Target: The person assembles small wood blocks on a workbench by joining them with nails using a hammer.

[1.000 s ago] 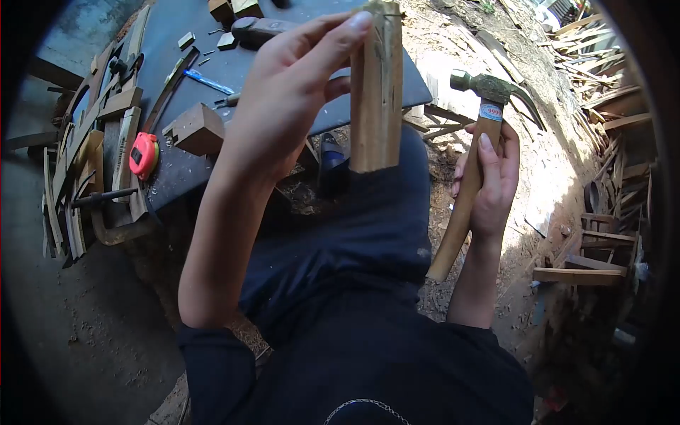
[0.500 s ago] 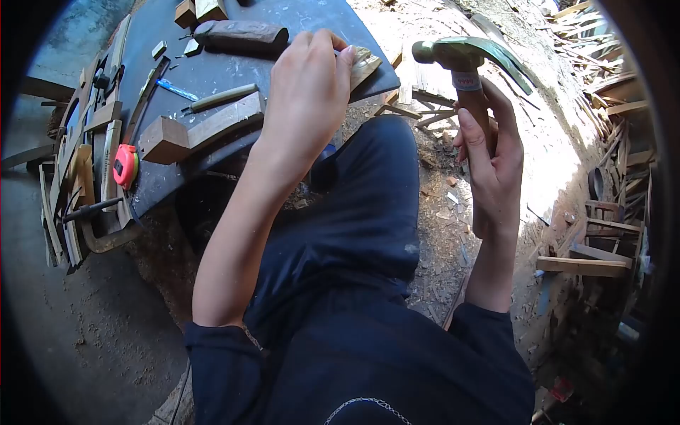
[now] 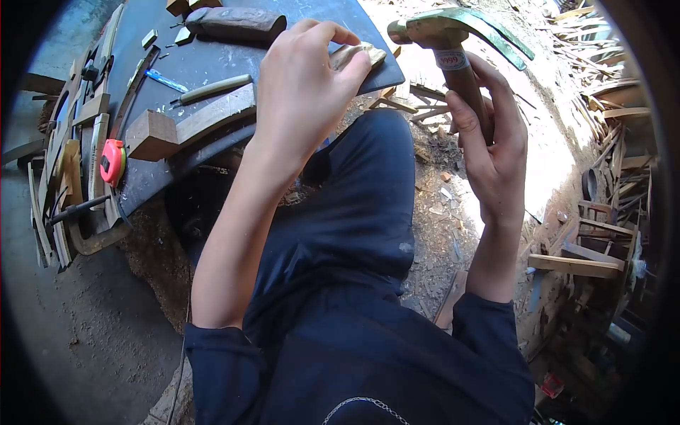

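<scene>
Holding a hammer (image 3: 460, 78), with a wood piece by the other hand

The hammer's handle is clamped in the right hand (image 3: 499, 156), with the thumb laid along it; the head is held uppermost and the claw is pointed rightward. By the left hand (image 3: 301, 81), thumb and index finger are kept apart, and the wood piece (image 3: 374, 54) is seen between and beyond them, at the right corner of the blue table (image 3: 212, 60). Whether it is touched by the hidden fingers cannot be told. Near the left wrist, a slim tool (image 3: 212, 89) is laid beside a curved wooden strip (image 3: 216, 119). Farther left, a blue pen (image 3: 166, 80) and a red tape measure (image 3: 112, 162) are seen.
</scene>
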{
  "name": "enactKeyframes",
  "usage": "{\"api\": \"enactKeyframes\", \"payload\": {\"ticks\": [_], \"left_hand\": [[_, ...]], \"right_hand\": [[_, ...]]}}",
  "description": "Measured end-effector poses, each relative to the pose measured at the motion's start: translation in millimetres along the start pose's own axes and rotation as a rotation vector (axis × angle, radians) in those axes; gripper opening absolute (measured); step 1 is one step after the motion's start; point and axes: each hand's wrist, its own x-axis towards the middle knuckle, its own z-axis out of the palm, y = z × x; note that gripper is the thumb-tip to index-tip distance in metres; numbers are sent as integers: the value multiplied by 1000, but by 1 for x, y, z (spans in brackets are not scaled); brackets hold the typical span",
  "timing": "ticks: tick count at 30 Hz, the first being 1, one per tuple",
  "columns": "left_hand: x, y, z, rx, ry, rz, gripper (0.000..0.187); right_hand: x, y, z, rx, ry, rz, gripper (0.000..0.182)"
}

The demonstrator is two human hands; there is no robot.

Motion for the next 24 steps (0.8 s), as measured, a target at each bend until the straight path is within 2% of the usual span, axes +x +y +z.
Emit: {"api": "enactKeyframes", "payload": {"ticks": [5,11,24], "left_hand": [[3,0,6,19,37,21,25],[7,3,4,-58,-17,-50,15],[5,6,10,-42,35,34,16]], "right_hand": [[1,5,4,1,9,-13,37],[7,10,7,21,-29,-44,36],[12,13,9,-24,-56,0,35]]}}
